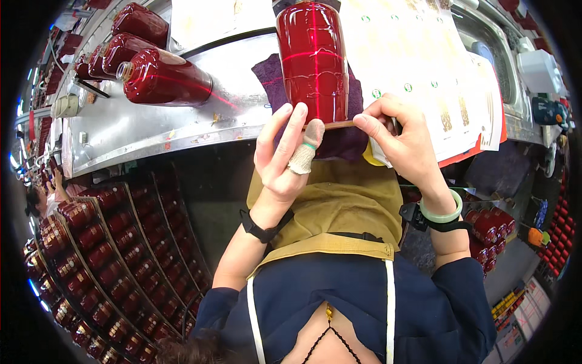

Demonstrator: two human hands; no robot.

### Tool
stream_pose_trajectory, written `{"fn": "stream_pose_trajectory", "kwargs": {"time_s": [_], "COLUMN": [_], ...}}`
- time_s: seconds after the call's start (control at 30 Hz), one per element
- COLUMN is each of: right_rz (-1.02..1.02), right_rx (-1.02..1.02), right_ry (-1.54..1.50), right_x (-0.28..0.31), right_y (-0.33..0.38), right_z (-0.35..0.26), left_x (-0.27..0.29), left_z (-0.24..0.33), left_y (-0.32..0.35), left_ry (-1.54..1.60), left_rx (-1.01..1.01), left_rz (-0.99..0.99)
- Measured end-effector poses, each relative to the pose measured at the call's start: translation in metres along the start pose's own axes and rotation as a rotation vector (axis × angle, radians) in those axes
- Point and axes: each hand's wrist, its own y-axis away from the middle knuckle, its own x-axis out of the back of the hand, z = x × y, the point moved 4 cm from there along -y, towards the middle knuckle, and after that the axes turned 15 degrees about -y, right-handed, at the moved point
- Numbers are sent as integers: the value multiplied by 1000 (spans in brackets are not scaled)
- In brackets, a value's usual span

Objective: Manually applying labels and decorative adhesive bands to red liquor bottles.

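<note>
A dark red glass bottle (pixel 312 67) lies on its side in front of me, its near end toward my hands. Beneath it is a folded purple cloth (pixel 267 71), and red laser lines cross on the glass. A thin brown strip (pixel 339 125) stretches along the bottle's near end. My left hand (pixel 282 155), with a knitted cover on the thumb, holds the strip's left end, fingers raised beside the glass. The strip's right end is pinched between thumb and fingers of my right hand (pixel 403 136).
White label sheets (pixel 424 54) with gold and green prints spread over the right side of the metal table (pixel 133 136). Several more red bottles (pixel 167 79) lie at the left. Below stands a rack of red bottles (pixel 115 255). A white plastic container (pixel 539 73) is at far right.
</note>
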Motion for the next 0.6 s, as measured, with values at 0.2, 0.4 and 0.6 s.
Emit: {"fn": "stream_pose_trajectory", "kwargs": {"time_s": [0.2, 0.4, 0.6], "right_rz": [0, -28, -61], "right_rx": [30, 59, 30], "right_ry": [18, 20, 33], "right_x": [-1, -2, 1], "right_y": [-2, 1, 0], "right_z": [3, 0, -3], "left_x": [-1, -1, 2], "left_z": [4, -13, -12], "left_y": [-10, -3, 3], "left_ry": [18, 113, 106], "left_rx": [-128, 72, 36], "left_rz": [-51, 11, 34]}}
